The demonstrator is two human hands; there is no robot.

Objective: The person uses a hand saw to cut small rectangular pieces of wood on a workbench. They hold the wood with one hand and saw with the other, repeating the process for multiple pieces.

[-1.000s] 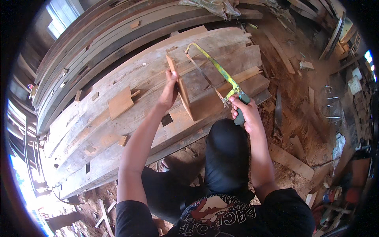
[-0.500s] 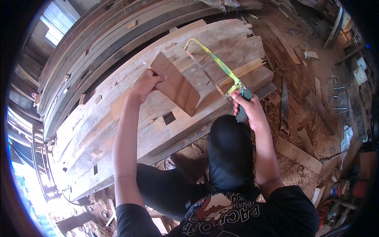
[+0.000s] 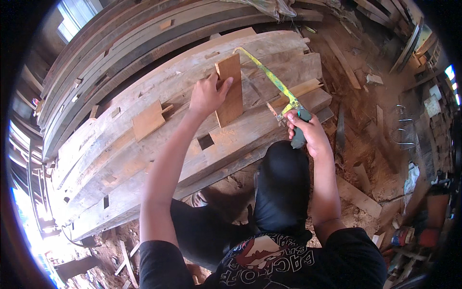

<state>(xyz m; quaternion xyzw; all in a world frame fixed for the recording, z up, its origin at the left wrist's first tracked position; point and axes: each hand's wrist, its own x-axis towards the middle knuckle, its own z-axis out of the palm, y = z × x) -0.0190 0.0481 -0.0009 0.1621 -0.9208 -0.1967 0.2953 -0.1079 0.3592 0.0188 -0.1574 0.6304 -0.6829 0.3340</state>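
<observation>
My left hand grips a flat brown wooden board by its left edge, thumb across its face. The board stands upright over the timber beams. In my right hand is a hacksaw with a yellow-green frame, its dark grip wrapped by my fingers. The saw's far end reaches up beside the top of the board; part of the blade is behind or close to the board's right edge, and I cannot tell if they touch. Sawdust lies on the beam just below the board.
Thick pale timber beams with square mortise holes lie before me. A small square wood piece rests on them, left of the board. More stacked planks stand behind. Wood offcuts and shavings litter the floor at right.
The board has turned from a slanted, face-up pose to a nearly upright, narrower one, moving right toward the saw. The square wood piece, formerly partly covered, now shows fully.
</observation>
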